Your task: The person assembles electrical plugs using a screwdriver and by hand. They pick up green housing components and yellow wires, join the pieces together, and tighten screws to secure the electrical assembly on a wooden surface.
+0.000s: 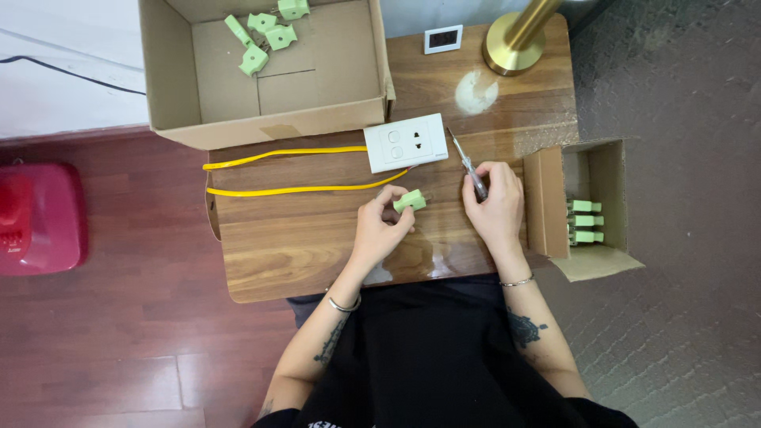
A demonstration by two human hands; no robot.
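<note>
Above the wooden table (317,238), the left hand (380,226) pinches a small pale-green plastic plug (410,200) in closed fingers. The right hand (495,206) grips a thin screwdriver (468,165), tip pointing toward a white socket (406,143).

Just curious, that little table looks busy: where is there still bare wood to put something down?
Bare wood lies on the table below the yellow cable, beside the left hand, and between the white socket and the lamp base. It is crowded around both hands, the right hand holding a screwdriver.
</note>
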